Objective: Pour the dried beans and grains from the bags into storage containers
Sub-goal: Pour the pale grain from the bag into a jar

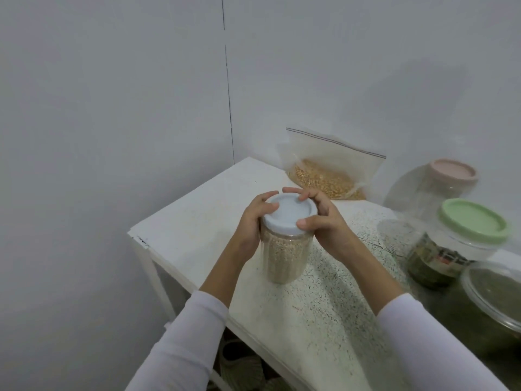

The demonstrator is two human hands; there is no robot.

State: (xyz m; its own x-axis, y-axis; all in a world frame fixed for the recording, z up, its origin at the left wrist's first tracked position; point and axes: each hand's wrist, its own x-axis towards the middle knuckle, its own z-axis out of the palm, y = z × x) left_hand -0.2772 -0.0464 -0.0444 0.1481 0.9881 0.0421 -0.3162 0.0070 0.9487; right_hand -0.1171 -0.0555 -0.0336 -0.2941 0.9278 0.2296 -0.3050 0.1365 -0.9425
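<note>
jar (286, 255): clear cylindrical container, upright on table, near the left-front part of the top; filled w/ pale beige grain almost to the neck
lid (290, 214): white, round, sitting on top of jar; can't tell if fully screwed down
left hand (253, 221): wrapped round jar's upper left side, fingers curled over the lid rim, thumb tip on lid edge; gripping jar + lid
right hand (324, 221): on the lid from the right, fingers bent and spread over far rim, thumb pressed on near edge of lid; clasping lid (palm off to the side, not on top)
sleeves (194, 342): white long sleeves on both arms, wrists bare
bag (329, 167): clear zip bag behind jar, leaning toward wall at table's back edge, zip strip up; yellowish-tan grain/beans pooled in its lower part; apart from jar and hands
table (197, 221): white top, speckled dark on right half, chipped at left corner; stands in a wall corner
pink-lid container (431, 187): clear, rounded, right rear, looks empty
green-lid container (470, 230): clear, in front of pink one, right side
dark jar (428, 261): clear, holds dark green contents, just beside green-lid container, has a label (unreadable)
clear-lid container (490, 297): right edge, cut off by frame, dark greenish contents
</note>
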